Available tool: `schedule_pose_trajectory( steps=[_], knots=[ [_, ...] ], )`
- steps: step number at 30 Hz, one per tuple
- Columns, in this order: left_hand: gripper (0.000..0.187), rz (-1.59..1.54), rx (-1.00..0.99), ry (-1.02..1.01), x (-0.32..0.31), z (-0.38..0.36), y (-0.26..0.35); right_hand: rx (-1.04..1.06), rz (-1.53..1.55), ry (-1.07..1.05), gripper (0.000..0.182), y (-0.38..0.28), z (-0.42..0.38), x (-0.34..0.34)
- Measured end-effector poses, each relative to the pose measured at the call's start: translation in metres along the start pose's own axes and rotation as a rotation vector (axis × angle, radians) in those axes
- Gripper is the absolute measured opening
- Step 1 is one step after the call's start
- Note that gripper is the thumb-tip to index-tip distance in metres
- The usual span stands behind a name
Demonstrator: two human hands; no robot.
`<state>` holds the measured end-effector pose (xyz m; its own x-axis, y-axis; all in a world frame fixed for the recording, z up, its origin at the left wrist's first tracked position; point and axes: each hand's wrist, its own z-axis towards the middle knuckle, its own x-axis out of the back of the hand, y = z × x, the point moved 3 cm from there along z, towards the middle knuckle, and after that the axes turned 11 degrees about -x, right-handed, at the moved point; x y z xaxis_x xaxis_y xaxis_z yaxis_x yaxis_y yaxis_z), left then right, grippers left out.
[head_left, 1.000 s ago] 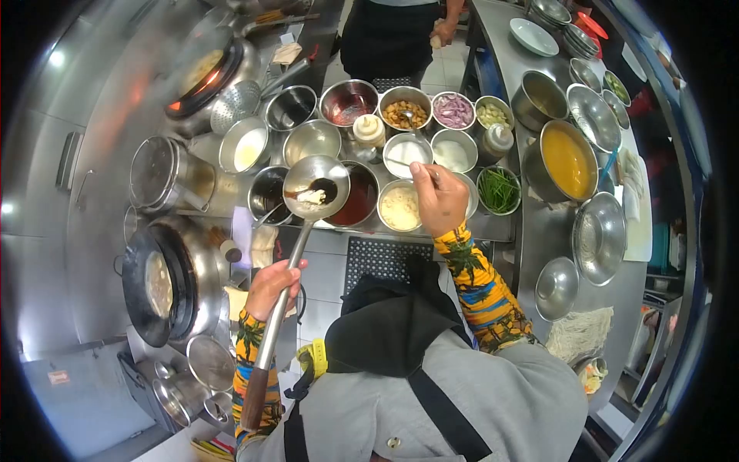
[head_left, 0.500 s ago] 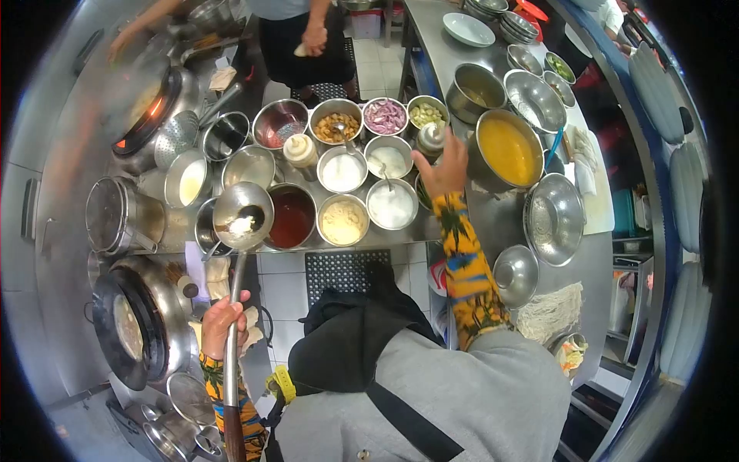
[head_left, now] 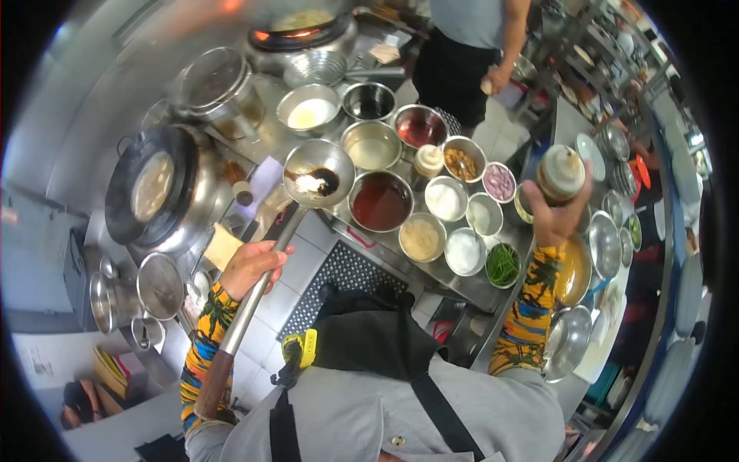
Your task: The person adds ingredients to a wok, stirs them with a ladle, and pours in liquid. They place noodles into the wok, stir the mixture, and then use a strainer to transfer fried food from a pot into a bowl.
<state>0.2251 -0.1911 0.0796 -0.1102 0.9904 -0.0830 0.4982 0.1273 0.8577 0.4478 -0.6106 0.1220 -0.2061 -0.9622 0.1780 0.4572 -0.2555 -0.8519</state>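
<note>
My left hand [head_left: 254, 268] is wrapped round the shaft of a long-handled metal ladle [head_left: 299, 160]. White powder and a dark liquid lie in the ladle's bowl, which hangs beside a pot of dark red sauce [head_left: 381, 202]. Raised on the right, my right hand [head_left: 556, 219] grips a squeeze bottle [head_left: 561, 175] with a pale cap toward the camera. Below it are containers of white seasoning [head_left: 465, 251], chopped greens [head_left: 503, 265] and sliced purple onion [head_left: 499, 183]. A second squeeze bottle [head_left: 428, 162] stands among the containers.
On the left a black wok [head_left: 122, 204] sits on a steel burner. Another wok [head_left: 300, 37] glows orange at its rim at the back. A person [head_left: 466, 54] stands beyond the counter. A perforated mat [head_left: 339, 281] covers part of the tiled floor.
My right hand has taken hold of the squeeze bottle and lifted it from among the containers. The view has turned left. The ladle stays in my left hand, now with more dark liquid visible.
</note>
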Motion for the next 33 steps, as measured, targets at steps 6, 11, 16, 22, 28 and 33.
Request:
schedule_pose_trajectory(
  steps=[6,11,16,22,28,33],
  knots=[
    [0.023,0.182,-0.107,0.056,0.025,-0.009,-0.005,0.203,-0.562,-0.598,0.083,-0.012,-0.018,-0.148],
    [0.029,0.232,-0.156,0.058,0.027,-0.007,0.004,0.521,-1.024,-0.881,0.064,-0.046,-0.045,-0.236],
    [0.030,0.286,-0.193,0.042,0.024,0.000,0.006,0.696,-1.196,-0.819,0.039,-0.049,-0.040,-0.262],
    [0.030,0.276,-0.191,0.012,0.018,0.010,0.016,0.604,-1.243,-0.810,0.055,-0.059,-0.023,-0.243],
    [0.028,0.201,-0.208,-0.062,0.000,0.023,0.029,0.404,-1.236,-0.852,0.054,-0.056,-0.007,-0.201],
    [0.024,0.062,-0.124,-0.117,-0.028,0.019,0.059,0.086,-0.769,-0.746,0.073,-0.024,-0.004,-0.156]
  ],
)
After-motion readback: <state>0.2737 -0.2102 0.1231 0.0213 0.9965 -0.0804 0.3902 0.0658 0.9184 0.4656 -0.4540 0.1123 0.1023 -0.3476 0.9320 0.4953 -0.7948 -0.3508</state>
